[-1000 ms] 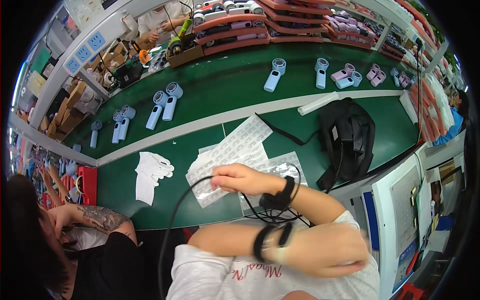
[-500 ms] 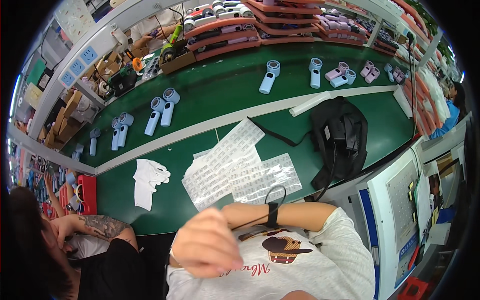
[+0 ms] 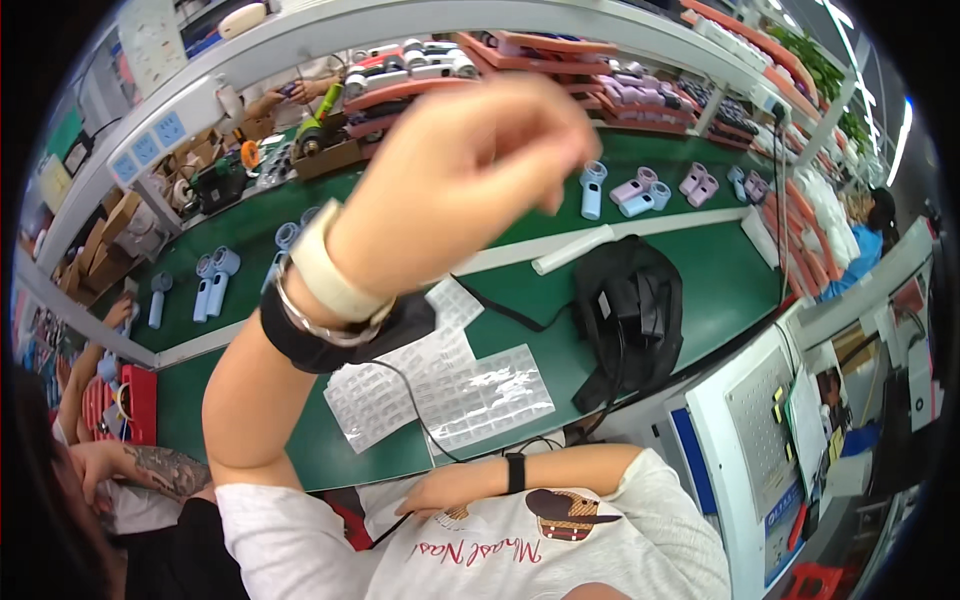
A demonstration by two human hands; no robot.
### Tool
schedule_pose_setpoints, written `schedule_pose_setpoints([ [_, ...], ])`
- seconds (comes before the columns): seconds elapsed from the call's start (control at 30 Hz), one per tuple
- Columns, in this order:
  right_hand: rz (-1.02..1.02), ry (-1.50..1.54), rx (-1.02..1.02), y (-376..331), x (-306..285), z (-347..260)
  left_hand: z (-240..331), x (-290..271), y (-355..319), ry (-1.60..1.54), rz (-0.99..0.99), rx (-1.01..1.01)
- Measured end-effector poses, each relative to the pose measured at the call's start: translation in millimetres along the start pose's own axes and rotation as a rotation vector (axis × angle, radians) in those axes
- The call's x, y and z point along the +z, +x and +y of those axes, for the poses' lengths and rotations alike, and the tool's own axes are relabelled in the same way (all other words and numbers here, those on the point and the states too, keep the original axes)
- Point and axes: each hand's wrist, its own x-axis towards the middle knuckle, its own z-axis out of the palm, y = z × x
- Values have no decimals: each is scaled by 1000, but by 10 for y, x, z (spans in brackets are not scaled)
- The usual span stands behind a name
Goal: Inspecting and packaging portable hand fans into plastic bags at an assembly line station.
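My left hand [image 3: 475, 165] is raised high over the bench, blurred, its fingers curled inward with nothing visible in them. A white band [image 3: 335, 262] and a black strap [image 3: 300, 335] circle that wrist, and a thin cable [image 3: 412, 395] hangs from the strap. Low in front of my shirt, my right hand [image 3: 445, 490] closes around a black cord [image 3: 390, 532]; part of its fingers is hidden. Between the arms lie overlapping white sheets of printed labels [image 3: 490, 395]. A black backpack [image 3: 630, 320] rests to their right, with a black device on top.
Light blue and purple handheld fans [image 3: 592, 190] stand or lie along the green bench [image 3: 700, 280]. Pink trays [image 3: 535, 55] of fans are stacked behind. A white roll [image 3: 572, 250] lies by the divider. A co-worker's tattooed arm [image 3: 165, 470] is at the left, near a red bin [image 3: 140, 405].
My left hand has swung up and forward from my chest to above the bench, now covering the white glove. My right hand has come into sight. The view has shifted and tilted.
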Motion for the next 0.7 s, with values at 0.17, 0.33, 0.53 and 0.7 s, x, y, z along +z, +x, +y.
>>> schedule_pose_setpoints([
  [0.17, 190, 281, 56, -896, -287, -60, -246, -38, -1088, -6, -143, -448],
  [0.33, 462, 203, 235, -1540, -1078, -138, -891, -67, -2018, 551, -155, -587],
  [0.53, 825, -401, 489, -1226, -1679, 397, -1530, -100, -2362, 891, -106, -748],
  [0.7, 951, -518, 229, -809, -1814, 1027, -1791, -60, -2429, 705, -108, -780],
])
